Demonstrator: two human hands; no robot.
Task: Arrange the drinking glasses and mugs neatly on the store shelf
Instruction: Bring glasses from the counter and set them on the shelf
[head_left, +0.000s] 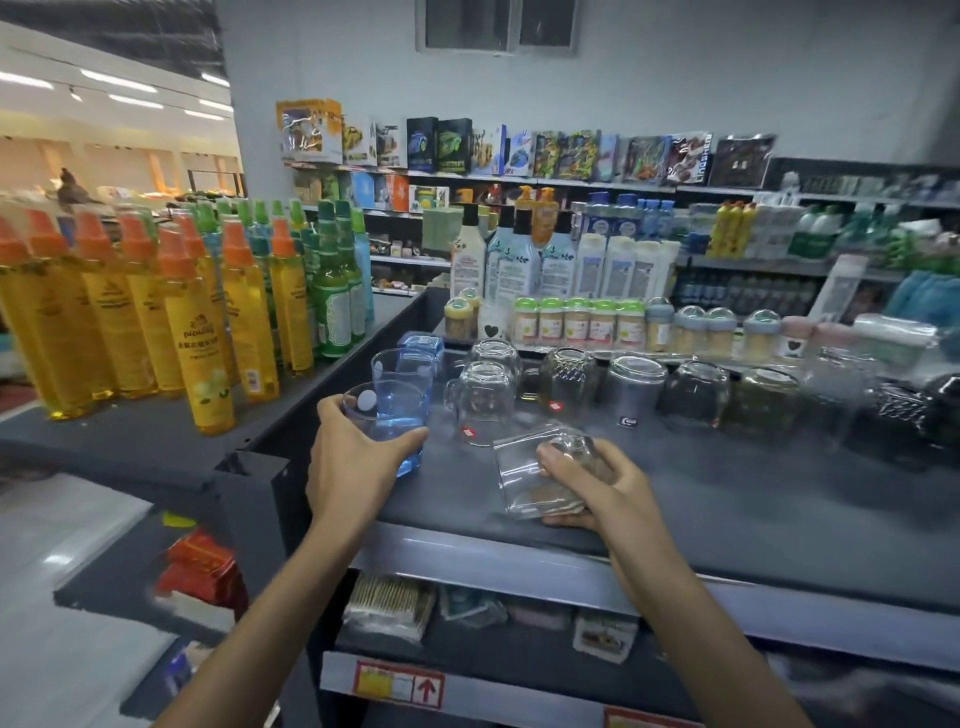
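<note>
The front of the dark shelf (727, 499) is bare to the right of the right hand (587, 483), so a hand could slide in there. Behind it, a row of upside-down glass mugs (634, 387) blocks the back. On the left, blue glasses (402, 371) line up front to back, and the left hand (348, 457) grips the nearest. A low wall (332, 395) closes that side, with yellow bottles (202, 332) beyond.

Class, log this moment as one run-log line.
left hand: holds blue glass upright | right hand: holds clear glass tilted | shelf: mugs in row
</note>
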